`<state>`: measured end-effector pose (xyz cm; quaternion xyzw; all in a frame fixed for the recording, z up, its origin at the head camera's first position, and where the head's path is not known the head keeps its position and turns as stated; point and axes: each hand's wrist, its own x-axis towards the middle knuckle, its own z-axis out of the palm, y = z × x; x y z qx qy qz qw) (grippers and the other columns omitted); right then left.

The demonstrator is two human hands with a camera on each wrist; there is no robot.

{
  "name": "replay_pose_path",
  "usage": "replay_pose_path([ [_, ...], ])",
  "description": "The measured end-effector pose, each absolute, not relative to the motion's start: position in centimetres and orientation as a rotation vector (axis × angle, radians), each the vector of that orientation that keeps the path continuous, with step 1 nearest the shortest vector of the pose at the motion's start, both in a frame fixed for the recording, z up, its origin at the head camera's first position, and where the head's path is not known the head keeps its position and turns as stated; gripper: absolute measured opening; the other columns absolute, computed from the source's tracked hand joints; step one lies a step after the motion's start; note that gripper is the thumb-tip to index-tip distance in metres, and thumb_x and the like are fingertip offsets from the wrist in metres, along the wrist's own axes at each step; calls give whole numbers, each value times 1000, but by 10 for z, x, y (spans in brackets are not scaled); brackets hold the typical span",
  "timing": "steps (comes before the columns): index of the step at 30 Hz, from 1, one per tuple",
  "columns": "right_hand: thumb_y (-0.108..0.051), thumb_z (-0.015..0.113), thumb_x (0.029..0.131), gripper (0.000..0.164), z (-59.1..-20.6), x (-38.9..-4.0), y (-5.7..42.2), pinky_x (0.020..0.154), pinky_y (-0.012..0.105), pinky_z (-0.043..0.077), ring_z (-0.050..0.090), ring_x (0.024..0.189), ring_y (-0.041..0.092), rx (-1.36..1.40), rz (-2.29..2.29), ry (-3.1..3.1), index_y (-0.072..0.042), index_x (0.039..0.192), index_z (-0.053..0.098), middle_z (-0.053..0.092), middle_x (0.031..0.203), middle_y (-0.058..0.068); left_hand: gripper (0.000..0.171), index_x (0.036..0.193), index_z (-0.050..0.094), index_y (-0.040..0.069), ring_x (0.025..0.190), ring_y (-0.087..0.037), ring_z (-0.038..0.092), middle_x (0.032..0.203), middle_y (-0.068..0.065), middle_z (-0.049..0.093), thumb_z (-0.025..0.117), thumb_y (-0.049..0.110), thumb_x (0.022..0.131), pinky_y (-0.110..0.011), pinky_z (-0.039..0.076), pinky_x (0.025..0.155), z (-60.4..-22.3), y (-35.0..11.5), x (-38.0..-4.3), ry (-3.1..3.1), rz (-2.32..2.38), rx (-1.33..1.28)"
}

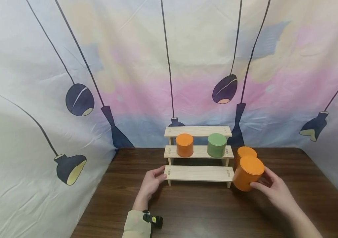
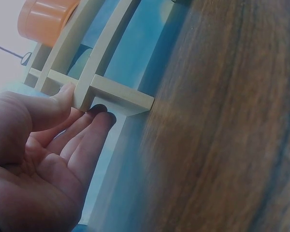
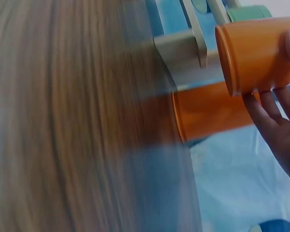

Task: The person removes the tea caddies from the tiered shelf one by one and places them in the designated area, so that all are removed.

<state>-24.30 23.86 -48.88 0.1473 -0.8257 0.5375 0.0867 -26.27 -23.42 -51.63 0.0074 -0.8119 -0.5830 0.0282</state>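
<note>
I see the right hand [image 1: 273, 190] holding the front can [image 1: 248, 174], orange, with thumb and fingers curled round its side. On my right wrist feed this can is off the table [image 1: 192, 211], in front of another orange can, the rear can [image 1: 246, 151], near the rack's [image 1: 198, 173] right end. My left hand [image 1: 151, 183] pinches the bottom step's left end. An orange tin [image 1: 185, 145] and a green tin [image 1: 216, 145] stand on the middle step.

Rear orange canister [image 1: 245, 151] partly hidden, sleeve [image 1: 136, 224] cropped
</note>
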Motion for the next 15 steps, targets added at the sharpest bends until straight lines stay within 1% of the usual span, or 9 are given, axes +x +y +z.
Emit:
replay_pose_path([
  [1, -14, 83, 96, 75, -490, -242, 243, 89, 10, 53, 54, 114, -18, 438, 1587, -2466, 5, 158, 44, 59, 146, 21, 43, 147, 63, -1, 127, -32, 67, 146, -21, 64, 66, 6, 104, -53, 51, 110, -516, -234, -263, -2507, -1796, 24],
  [3, -14, 83, 96, 75, -491, -241, 250, 88, 10, 53, 53, 114, -19, 432, 1568, -2472, 4, 158, 45, 61, 143, 3, 43, 147, 63, -1, 127, -32, 67, 146, -21, 64, 66, 6, 104, -53, 51, 110, -517, -235, -263, -2508, -1792, 27],
  [5, -14, 83, 96, 74, -493, -241, 257, 88, 9, 53, 53, 114, -19, 427, 1554, -2474, 4, 157, 45, 59, 138, -15, 43, 147, 63, -1, 128, -32, 67, 146, -20, 64, 66, 5, 104, -53, 50, 110, -517, -235, -263, -2508, -1793, 34],
  [7, -14, 83, 96, 74, -496, -240, 264, 87, 8, 52, 52, 114, -21, 416, 1546, -2483, 4, 157, 45, 54, 133, -28, 43, 147, 63, -1, 127, -31, 67, 145, -20, 65, 66, 5, 104, -53, 51, 110, -518, -235, -263, -2508, -1792, 34],
  [8, -14, 82, 96, 74, -497, -240, 267, 86, 9, 53, 52, 114, -21, 410, 1544, -2487, 4, 157, 45, 53, 132, -30, 43, 147, 63, -1, 127, -31, 67, 145, -21, 65, 66, 5, 104, -53, 51, 110, -518, -235, -263, -2508, -1793, 33],
  [11, -16, 82, 97, 75, -501, -240, 275, 85, 9, 53, 51, 113, -22, 391, 1540, -2505, 4, 158, 43, 52, 133, -29, 43, 147, 63, -1, 126, -31, 68, 145, -21, 64, 66, 5, 104, -53, 51, 109, -518, -235, -263, -2506, -1794, 22],
  [13, -18, 82, 98, 77, -503, -240, 280, 85, 10, 54, 49, 114, -22, 377, 1537, -2522, 3, 160, 41, 53, 137, -23, 43, 147, 63, -1, 126, -32, 68, 146, -21, 64, 66, 5, 104, -52, 52, 109, -518, -235, -263, -2502, -1797, 16],
  [15, -21, 81, 98, 79, -504, -241, 284, 85, 10, 54, 49, 113, -23, 355, 1525, -2542, 4, 161, 39, 55, 143, -11, 44, 147, 63, -1, 127, -32, 68, 146, -21, 64, 66, 5, 104, -52, 52, 109, -518, -235, -263, -2500, -1801, 11],
])
